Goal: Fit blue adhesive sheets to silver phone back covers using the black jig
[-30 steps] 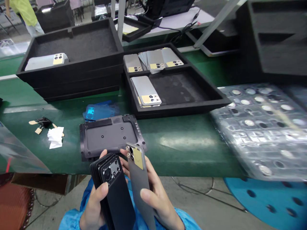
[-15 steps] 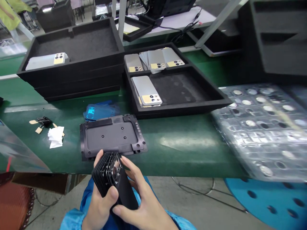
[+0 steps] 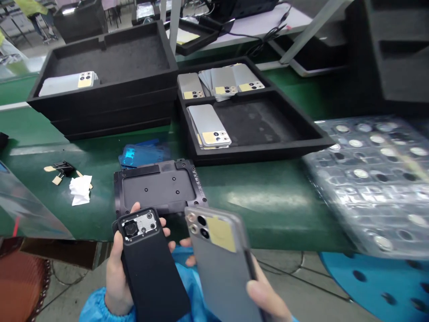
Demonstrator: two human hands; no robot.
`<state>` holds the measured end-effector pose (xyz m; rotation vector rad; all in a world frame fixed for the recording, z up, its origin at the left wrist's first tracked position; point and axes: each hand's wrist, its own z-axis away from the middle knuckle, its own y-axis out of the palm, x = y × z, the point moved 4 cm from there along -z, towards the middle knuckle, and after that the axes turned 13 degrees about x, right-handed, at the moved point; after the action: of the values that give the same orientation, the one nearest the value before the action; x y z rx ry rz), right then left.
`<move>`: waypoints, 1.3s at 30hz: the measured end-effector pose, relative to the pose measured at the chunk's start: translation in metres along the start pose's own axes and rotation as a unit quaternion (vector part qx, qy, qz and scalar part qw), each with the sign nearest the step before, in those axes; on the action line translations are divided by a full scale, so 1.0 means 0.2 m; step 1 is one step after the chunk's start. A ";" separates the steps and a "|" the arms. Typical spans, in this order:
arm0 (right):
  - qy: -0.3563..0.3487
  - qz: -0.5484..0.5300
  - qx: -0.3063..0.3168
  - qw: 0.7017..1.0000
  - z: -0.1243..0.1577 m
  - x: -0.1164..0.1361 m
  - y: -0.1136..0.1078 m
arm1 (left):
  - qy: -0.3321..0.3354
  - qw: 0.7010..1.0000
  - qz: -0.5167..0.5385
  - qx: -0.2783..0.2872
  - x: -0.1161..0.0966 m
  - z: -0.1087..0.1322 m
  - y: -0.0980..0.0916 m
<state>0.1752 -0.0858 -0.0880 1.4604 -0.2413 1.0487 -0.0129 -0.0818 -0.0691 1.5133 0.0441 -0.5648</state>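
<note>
My left hand grips a stack of black phone back covers with the inner side up and the camera opening at the top. My right hand holds a single silver-grey phone back cover, outer side up, with a yellow film patch beside its camera rings. Both sit below the table's front edge, just in front of a dark metal fixture plate on the green table.
A black foam tray holds several silver covers; stacked black trays stand to its left. Blue films lie behind the fixture. White wipe at left. A clear blister tray of small parts is at right.
The right hand has pulled one silver-grey cover away from the stack to the right. The fanned black stack in the left hand has closed and turned flat toward me.
</note>
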 end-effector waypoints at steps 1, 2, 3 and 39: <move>-0.004 -0.025 0.011 1.000 0.00 0.00 -0.02 | -0.005 1.000 0.003 0.004 0.00 -0.01 0.01; -0.003 -0.048 0.029 0.998 0.00 0.00 -0.03 | -0.018 1.000 0.011 0.007 0.00 -0.01 0.02; 0.003 -0.068 0.054 0.996 -0.01 0.00 -0.03 | -0.033 0.999 0.025 0.012 0.00 -0.02 0.02; -0.013 -0.148 0.074 0.986 -0.08 -0.08 0.10 | -0.180 0.959 0.220 0.003 0.14 -0.01 -0.03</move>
<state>0.1460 -0.0827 -0.0886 1.5869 0.0378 0.8196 0.0098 -0.0893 -0.0855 1.3486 -0.5652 -0.4693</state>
